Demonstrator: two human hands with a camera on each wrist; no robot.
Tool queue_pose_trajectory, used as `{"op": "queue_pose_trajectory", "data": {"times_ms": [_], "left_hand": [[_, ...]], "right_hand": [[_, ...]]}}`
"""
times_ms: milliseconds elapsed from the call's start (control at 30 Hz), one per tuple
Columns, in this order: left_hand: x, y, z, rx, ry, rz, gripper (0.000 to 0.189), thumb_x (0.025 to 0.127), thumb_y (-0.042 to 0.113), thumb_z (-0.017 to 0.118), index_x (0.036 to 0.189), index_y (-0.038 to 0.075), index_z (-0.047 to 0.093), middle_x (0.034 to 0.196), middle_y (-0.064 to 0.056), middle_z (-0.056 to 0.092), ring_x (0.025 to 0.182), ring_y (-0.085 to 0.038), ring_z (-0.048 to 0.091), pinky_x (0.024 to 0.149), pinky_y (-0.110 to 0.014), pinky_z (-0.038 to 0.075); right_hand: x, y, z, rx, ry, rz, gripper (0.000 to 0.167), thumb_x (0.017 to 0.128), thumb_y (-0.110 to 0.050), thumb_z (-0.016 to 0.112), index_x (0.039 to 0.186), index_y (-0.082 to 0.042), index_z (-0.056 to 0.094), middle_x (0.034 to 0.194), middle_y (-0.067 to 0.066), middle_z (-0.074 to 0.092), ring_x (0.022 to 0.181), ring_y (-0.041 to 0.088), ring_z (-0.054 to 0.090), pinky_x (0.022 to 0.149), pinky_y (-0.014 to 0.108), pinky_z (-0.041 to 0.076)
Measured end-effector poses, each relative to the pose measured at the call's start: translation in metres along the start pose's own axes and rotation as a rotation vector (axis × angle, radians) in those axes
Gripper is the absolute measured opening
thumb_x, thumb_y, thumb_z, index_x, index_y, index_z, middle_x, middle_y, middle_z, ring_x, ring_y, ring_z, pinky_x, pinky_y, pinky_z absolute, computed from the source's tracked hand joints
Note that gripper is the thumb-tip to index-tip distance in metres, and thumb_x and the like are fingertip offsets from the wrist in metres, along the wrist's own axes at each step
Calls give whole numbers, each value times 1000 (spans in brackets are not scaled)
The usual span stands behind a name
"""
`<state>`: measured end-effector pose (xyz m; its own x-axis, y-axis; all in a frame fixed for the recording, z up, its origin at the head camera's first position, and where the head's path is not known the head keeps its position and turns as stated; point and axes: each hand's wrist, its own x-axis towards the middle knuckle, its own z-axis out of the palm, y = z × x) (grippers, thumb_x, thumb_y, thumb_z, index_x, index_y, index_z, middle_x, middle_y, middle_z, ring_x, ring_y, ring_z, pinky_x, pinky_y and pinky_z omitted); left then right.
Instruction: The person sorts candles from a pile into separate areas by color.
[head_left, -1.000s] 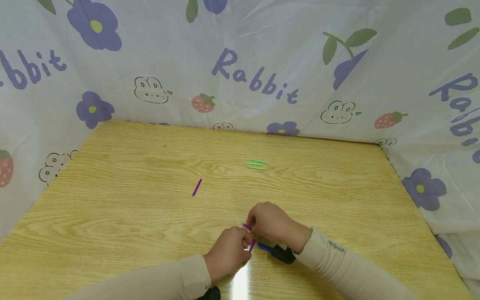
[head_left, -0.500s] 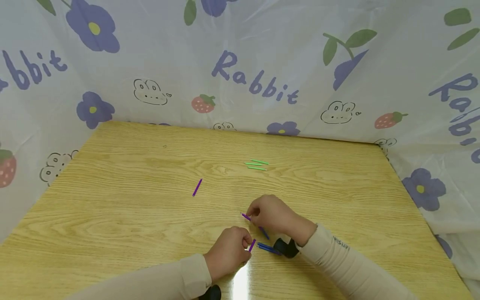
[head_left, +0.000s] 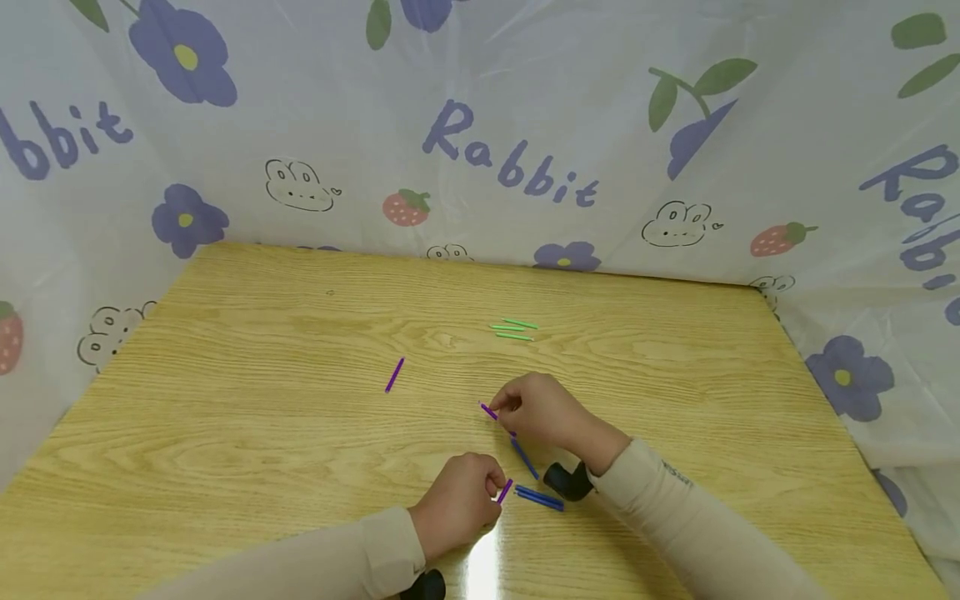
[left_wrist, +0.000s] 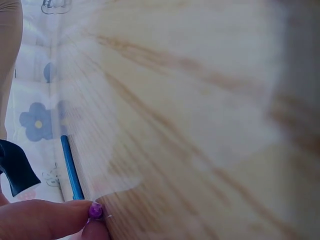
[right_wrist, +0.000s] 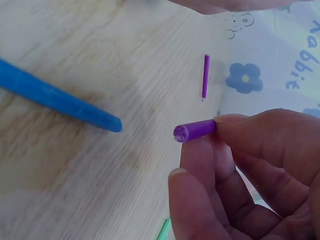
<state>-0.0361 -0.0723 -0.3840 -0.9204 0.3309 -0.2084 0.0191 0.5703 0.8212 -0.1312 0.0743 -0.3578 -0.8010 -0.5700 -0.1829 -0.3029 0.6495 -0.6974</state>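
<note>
My right hand [head_left: 542,414] pinches a thin purple stick [right_wrist: 197,131] between thumb and fingers, its round end pointing out in the right wrist view. One end of that stick lies close to the far tip of a single blue stick [head_left: 525,459]. Lower down, my left hand [head_left: 457,506] pinches a second purple stick [head_left: 505,492]; the left wrist view shows only its purple end [left_wrist: 95,210] at the fingertips. Just right of that stick, a pair of blue sticks [head_left: 540,498] lies side by side on the table.
A third purple stick [head_left: 394,375] lies alone on the wooden table [head_left: 262,417], left of centre. Several green sticks [head_left: 513,337] are grouped farther back. Behind the table hangs a printed curtain [head_left: 510,75]. A black wrist device [head_left: 567,481] sits beneath the right wrist.
My right hand has moved away from me with its purple stick, bringing the single blue stick into view below it. The left hand stays where it was.
</note>
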Motion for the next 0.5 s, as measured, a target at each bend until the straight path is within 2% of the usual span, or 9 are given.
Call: {"op": "queue_pose_trajectory", "data": {"times_ms": [267,500], "left_hand": [[0,0,0,1,-12,20,19,67,-15,65,81,-1,63,72,-2,54,66,-12,47,57,-23,41],[2,0,-2,-2,-37,0,20,68,-15,64,82,0,64,73,-2,53,67,-13,47,57,-24,41]], "right_hand": [[8,-1,-1,9,6,17,17,87,-1,61,98,-4,74,81,0,70,67,7,57,63,24,47],[18,-5,-3,-7,18,18,16,86,-2,63,97,-5,74,87,1,71,71,8,58,66,24,48]]}}
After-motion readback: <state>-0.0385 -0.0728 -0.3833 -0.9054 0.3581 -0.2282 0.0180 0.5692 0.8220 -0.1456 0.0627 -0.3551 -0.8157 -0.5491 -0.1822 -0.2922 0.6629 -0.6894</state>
